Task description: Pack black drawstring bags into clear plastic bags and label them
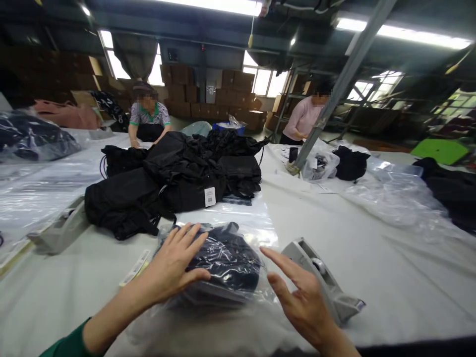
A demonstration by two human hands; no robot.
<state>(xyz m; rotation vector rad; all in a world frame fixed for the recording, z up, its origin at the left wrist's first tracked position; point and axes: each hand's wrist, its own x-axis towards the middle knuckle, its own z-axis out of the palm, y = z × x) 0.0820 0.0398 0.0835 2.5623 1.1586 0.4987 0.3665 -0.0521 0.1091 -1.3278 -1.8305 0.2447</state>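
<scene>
A clear plastic bag with a folded dark item inside (pixel 234 260) lies on the white table in front of me. My left hand (pixel 182 258) rests over its left side, palm down and fingers stretched out. Just off the bag's right edge, my right hand (pixel 303 297) is raised with thumb and fingers apart, holding nothing. Beside that hand lies a grey tape dispenser (pixel 323 277). Behind the bag is a heap of black drawstring bags (pixel 186 168), one of them bearing a white tag (pixel 209 197).
Another grey dispenser (pixel 61 233) sits at the left near flat plastic bags (pixel 44 191). A metal post (pixel 334 94) rises from the table. Loose clear plastic (pixel 401 198) lies at right. Two people (pixel 150 116) work across the table, with stacked cartons (pixel 234 94) behind.
</scene>
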